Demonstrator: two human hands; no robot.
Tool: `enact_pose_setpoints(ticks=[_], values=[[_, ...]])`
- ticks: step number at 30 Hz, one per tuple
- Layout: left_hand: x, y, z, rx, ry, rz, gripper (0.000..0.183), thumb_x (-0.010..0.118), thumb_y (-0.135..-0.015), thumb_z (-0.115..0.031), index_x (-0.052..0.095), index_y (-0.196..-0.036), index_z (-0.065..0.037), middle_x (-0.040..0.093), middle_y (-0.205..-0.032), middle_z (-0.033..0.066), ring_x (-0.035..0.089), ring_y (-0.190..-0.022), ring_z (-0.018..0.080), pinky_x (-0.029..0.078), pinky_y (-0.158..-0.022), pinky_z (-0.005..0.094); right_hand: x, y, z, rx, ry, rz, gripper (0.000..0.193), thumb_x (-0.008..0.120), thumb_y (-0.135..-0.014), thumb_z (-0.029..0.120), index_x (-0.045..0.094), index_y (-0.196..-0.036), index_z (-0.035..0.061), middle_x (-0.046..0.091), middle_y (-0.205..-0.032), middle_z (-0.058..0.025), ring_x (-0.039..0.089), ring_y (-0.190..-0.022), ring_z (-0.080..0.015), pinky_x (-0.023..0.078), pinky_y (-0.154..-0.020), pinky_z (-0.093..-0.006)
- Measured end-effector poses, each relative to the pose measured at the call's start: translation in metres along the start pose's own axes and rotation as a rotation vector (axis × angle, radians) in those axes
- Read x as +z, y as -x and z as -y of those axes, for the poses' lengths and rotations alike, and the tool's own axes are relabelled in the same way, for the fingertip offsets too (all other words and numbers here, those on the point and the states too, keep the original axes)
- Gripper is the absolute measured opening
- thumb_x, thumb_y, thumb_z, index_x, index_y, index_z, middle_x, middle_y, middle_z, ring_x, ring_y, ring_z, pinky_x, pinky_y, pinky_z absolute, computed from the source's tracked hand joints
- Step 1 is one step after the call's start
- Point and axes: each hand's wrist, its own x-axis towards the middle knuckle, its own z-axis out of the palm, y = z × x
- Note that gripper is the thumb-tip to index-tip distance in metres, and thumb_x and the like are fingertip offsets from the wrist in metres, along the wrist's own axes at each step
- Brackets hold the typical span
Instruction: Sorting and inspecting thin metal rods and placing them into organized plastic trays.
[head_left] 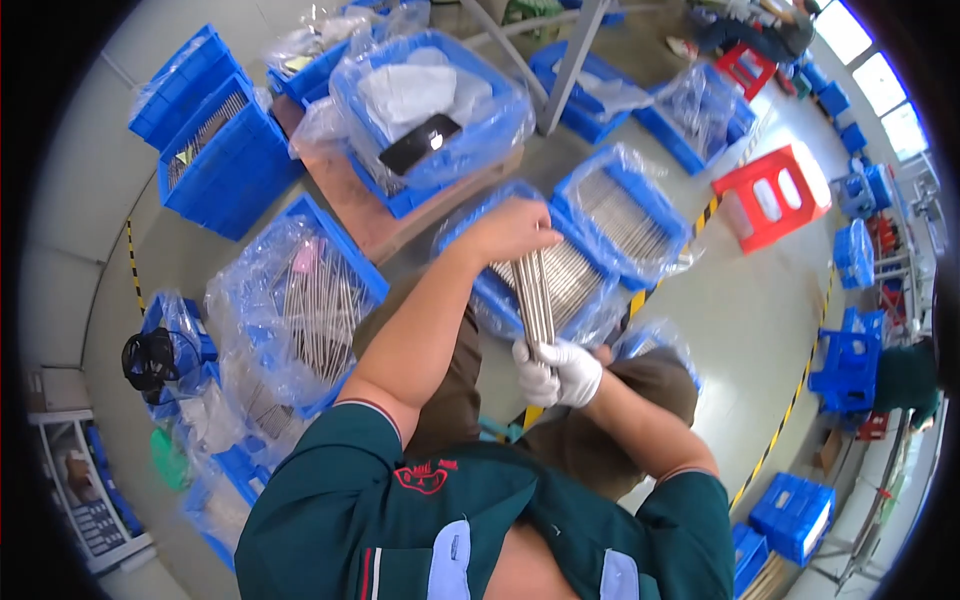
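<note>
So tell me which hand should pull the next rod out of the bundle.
Probably the left hand: bare, it rests on the far end of the metal rods over the blue crate. The gloved right hand is clamped round the near end.

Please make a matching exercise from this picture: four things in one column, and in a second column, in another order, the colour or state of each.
Things:
1. left hand
2. right hand
3. stool
4. rods

Descriptions:
A. red, on the floor
B. bare, at the bundle's far end
C. grey metal, held as a bundle
D. white glove, grip on the bundle's near end

Pairs: 1-B, 2-D, 3-A, 4-C
</note>
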Motion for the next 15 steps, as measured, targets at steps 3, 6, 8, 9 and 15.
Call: enact_pose_setpoints(ticks=[3, 6, 8, 9, 15], values=[[-0.011, 0.002, -0.020, -0.097, 0.077, -0.004, 0.032, 0.062, -0.080, -0.033, 0.065, -0.082, -0.001, 0.064, -0.076, 0.0149, 0.063, -0.074, 0.0265, 0.047, -0.066, 0.0345, -0.009, 0.002, 0.015, 0.038, 0.062, -0.054, 0.029, 0.051, -0.090, 0.039, 0.048, -0.090, 0.0102, 0.034, -0.059, 0.0045, 0.029, -0.045, -0.0063, 0.023, -0.040, -0.0213], [-0.010, -0.005, -0.009, -0.100, 0.304, -0.259, 0.026, 0.058, -0.087, -0.027, 0.062, -0.091, -0.002, 0.064, -0.077, 0.0043, 0.059, -0.072, 0.0107, 0.045, -0.063, 0.0249, 0.005, 0.009, 0.021, 0.002, 0.293, -0.448, 0.037, 0.048, -0.090, 0.046, 0.049, -0.088, 0.0096, 0.039, -0.058, 0.0027, 0.030, -0.041, -0.0071, 0.022, -0.037, -0.0207], [-0.013, -0.009, -0.010, -0.120, 0.596, -0.373, 0.028, 0.055, -0.089, -0.030, 0.059, -0.096, -0.004, 0.065, -0.084, 0.0043, 0.060, -0.075, 0.0121, 0.046, -0.067, 0.0256, 0.008, 0.015, 0.023, -0.096, 0.534, -0.613, 0.041, 0.048, -0.090, 0.049, 0.051, -0.086, 0.0081, 0.043, -0.058, 0.0014, 0.034, -0.041, -0.0076, 0.025, -0.037, -0.0215], [-0.013, -0.007, -0.010, -0.121, 0.705, -0.441, 0.028, 0.055, -0.090, -0.031, 0.058, -0.096, -0.004, 0.065, -0.086, 0.0051, 0.060, -0.075, 0.0128, 0.047, -0.068, 0.0261, 0.012, 0.019, 0.022, -0.154, 0.640, -0.682, 0.043, 0.049, -0.090, 0.050, 0.051, -0.084, 0.0075, 0.044, -0.058, 0.0008, 0.036, -0.042, -0.0076, 0.027, -0.038, -0.0216], [-0.009, 0.008, -0.012, -0.201, 0.985, -0.369, 0.029, 0.054, -0.090, -0.037, 0.058, -0.089, -0.008, 0.064, -0.081, 0.0050, 0.060, -0.070, 0.0121, 0.046, -0.061, 0.0241, 0.027, 0.042, 0.045, -0.773, 0.866, -0.965, 0.031, 0.057, -0.089, 0.032, 0.054, -0.082, 0.0024, 0.046, -0.060, 0.0015, 0.038, -0.049, -0.0064, 0.029, -0.044, -0.0212]])
